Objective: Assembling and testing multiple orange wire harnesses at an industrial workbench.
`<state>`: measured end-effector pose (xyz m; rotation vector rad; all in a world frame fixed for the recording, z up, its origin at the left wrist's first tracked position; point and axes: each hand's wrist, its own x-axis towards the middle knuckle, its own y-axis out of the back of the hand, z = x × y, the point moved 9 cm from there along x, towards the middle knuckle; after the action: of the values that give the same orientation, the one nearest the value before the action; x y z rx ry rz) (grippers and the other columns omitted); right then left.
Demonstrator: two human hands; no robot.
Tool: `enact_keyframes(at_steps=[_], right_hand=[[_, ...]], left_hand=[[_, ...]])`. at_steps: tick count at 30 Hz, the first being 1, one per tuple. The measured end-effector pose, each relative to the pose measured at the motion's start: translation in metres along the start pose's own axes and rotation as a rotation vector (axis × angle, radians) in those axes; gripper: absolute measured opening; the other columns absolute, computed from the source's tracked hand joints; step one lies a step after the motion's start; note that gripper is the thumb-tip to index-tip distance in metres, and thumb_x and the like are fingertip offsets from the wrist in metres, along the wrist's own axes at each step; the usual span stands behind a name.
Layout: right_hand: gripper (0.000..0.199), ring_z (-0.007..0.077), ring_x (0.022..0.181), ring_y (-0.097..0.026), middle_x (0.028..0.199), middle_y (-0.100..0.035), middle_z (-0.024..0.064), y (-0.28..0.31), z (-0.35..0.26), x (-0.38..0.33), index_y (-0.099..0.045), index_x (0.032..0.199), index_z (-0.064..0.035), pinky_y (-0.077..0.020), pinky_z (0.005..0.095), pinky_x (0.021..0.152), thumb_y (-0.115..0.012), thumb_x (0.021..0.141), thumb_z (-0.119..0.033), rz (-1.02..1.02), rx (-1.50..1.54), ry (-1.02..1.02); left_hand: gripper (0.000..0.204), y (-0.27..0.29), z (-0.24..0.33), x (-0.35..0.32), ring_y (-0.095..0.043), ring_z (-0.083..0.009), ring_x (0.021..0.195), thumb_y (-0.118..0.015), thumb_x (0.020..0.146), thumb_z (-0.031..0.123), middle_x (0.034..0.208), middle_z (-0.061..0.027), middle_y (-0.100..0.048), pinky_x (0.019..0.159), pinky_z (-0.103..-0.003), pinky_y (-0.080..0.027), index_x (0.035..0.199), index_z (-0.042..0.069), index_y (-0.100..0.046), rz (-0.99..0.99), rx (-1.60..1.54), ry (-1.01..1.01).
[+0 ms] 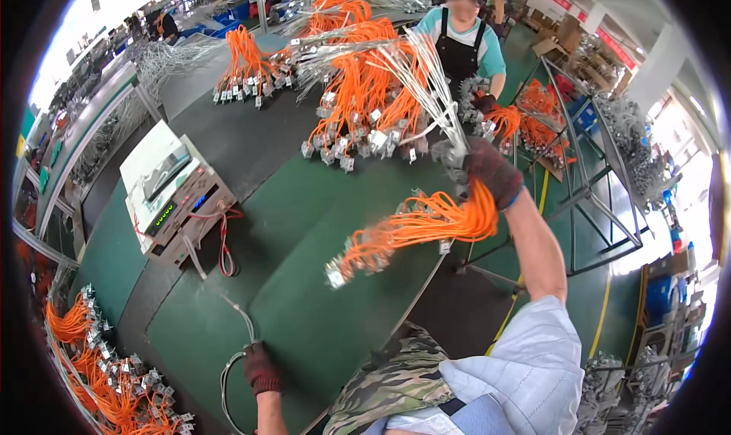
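Note:
Raised at the right, my right hand (493,172) in a dark red glove is closed round a bundle of orange wires (426,225). The bundle's loose ends, with small white tags and grey connectors, swing left over the green table mat; part of them is blurred. Pale straight wires (438,92) rise from the same grip toward the far side. At the front edge of the mat, my left hand (261,368), gloved alike, is closed on a thin grey cable (248,321). This cable runs up toward the test instrument and loops beside the wrist.
Two stacked electronic instruments (179,206) with a phone (166,174) on top stand at the left. Orange wire bundles (358,92) are heaped at the back, more (114,374) at the lower left. A co-worker (461,39) stands beyond the table. A metal frame rack (582,176) is at the right.

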<state>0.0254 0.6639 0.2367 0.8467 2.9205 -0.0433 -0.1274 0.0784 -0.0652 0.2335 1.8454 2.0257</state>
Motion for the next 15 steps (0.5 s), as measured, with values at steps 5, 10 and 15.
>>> enact_keyframes(at_steps=[5, 10, 15], right_hand=[[0.024, 0.0198, 0.073, -0.071, 0.090, -0.076, 0.0096, 0.127, -0.046, 0.080, -0.074, 0.117, -0.0066, -0.0564, 0.0375, 0.067, -0.071, 0.094, -0.013, -0.089, -0.792, 0.025], [0.028, 0.0357, 0.080, -0.073, 0.096, -0.076, 0.0191, 0.153, -0.084, 0.198, -0.074, 0.115, -0.0044, -0.0576, 0.0470, 0.079, -0.069, 0.092, -0.020, -0.047, -1.354, 0.312], [0.054, 0.0418, 0.116, -0.069, 0.123, -0.073, 0.0227, 0.255, -0.027, 0.358, -0.072, 0.126, -0.0108, -0.0548, 0.0499, 0.103, -0.079, 0.083, -0.042, 0.271, -1.559, 0.518]], left_hand=[[0.021, 0.010, -0.004, -0.006, -0.067, -0.0420, 0.102, -0.062, 0.093, 0.003, 0.113, -0.0205, -0.067, 0.086, -0.050, -0.057, 0.114, 0.003, -0.064, 0.127, -0.014, 0.052], [0.031, 0.078, -0.018, -0.039, -0.065, -0.0448, 0.104, -0.060, 0.090, -0.006, 0.111, -0.0236, -0.067, 0.089, -0.052, -0.055, 0.120, 0.000, -0.065, 0.281, 0.022, 0.225], [0.036, 0.148, -0.009, -0.096, -0.065, -0.0437, 0.105, -0.058, 0.087, -0.010, 0.114, -0.0235, -0.069, 0.093, -0.051, -0.055, 0.120, 0.000, -0.069, 0.496, 0.382, 0.140]])
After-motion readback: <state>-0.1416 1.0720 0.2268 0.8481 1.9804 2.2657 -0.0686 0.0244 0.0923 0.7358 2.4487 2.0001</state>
